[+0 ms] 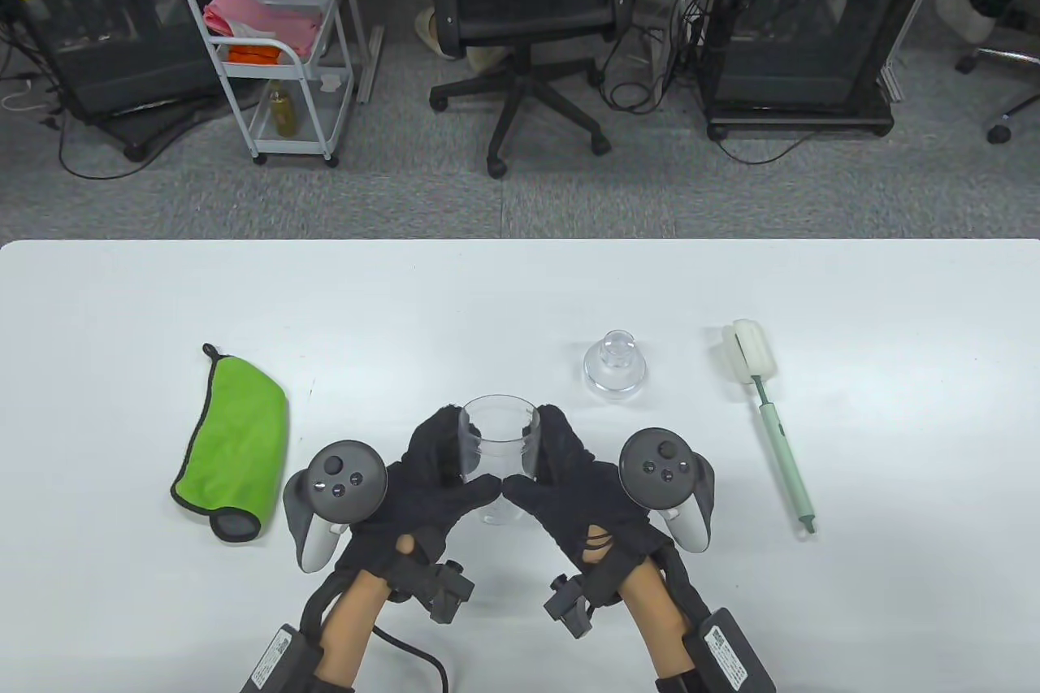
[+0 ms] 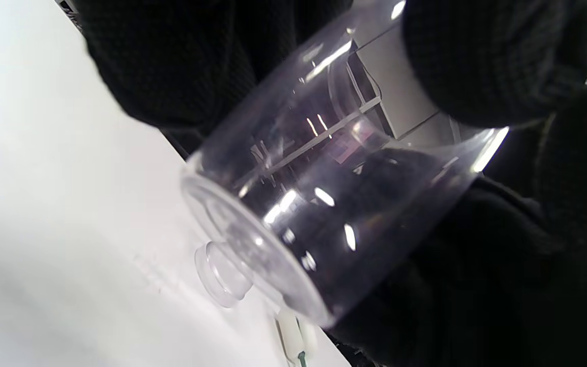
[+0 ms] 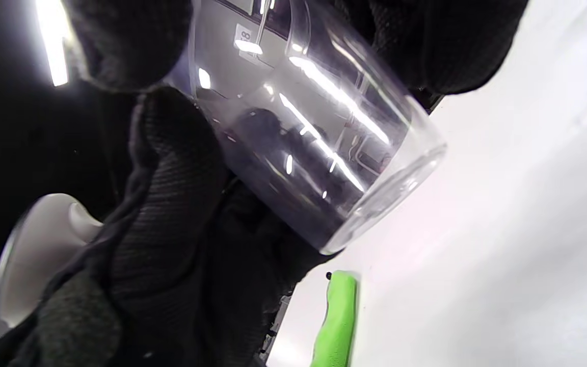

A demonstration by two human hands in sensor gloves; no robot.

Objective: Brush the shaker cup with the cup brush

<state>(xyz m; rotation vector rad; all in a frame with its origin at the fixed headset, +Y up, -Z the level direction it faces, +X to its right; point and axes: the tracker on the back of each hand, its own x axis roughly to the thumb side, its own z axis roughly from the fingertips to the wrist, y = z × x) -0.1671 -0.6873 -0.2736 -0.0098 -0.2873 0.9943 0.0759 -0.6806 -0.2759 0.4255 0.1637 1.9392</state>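
Note:
A clear plastic shaker cup (image 1: 497, 449) is held upright near the table's front middle, between both gloved hands. My left hand (image 1: 443, 474) grips its left side and my right hand (image 1: 561, 474) grips its right side; the thumbs meet in front. The wrist views show the cup (image 2: 314, 204) (image 3: 314, 148) lifted off the table. Its clear lid (image 1: 615, 365) lies apart on the table, behind and right. The cup brush (image 1: 772, 421), with a white sponge head and pale green handle, lies at the right, untouched.
A folded green cloth (image 1: 236, 441) lies at the left of the white table (image 1: 406, 303); it also shows in the right wrist view (image 3: 337, 321). Beyond the table's far edge are an office chair, a white cart and black cabinets.

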